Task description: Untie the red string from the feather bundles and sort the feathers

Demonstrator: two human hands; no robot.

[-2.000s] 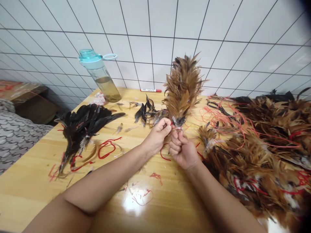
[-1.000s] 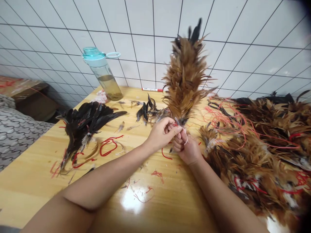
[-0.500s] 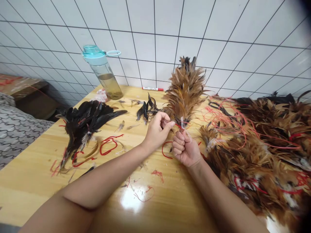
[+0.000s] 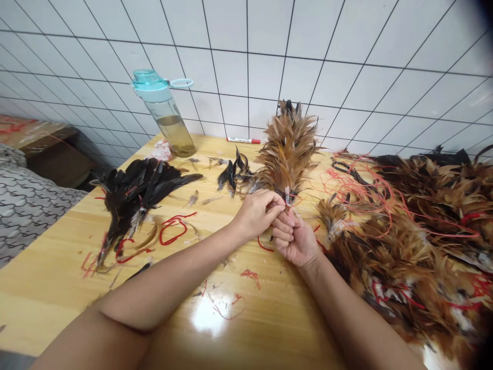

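A feather duster [image 4: 289, 154] of brown feathers with black ones at its tip points away from me toward the wall. My right hand [image 4: 295, 237] is closed round its narrow lower end, just below a pale wrapped band. Close against it, my left hand [image 4: 259, 215] pinches a red string at that same end, thumb and forefinger together. The fingertips of both hands almost touch and partly hide the string. A loop of red string hangs below them toward the wooden table [image 4: 285, 313].
Black feathers [image 4: 142, 185] lie bundled at left, near red cord pieces [image 4: 173, 228]. A water bottle [image 4: 175, 128] and a red-capped marker [image 4: 243, 140] stand or lie by the wall. Brown feather bundles [image 4: 404, 257] and tangled pink-red string [image 4: 354, 180] cover the right side.
My left hand has moved right and slightly down, up against my right hand. The duster's tip has dipped and shifted a little left. My right hand stays nearly in place.
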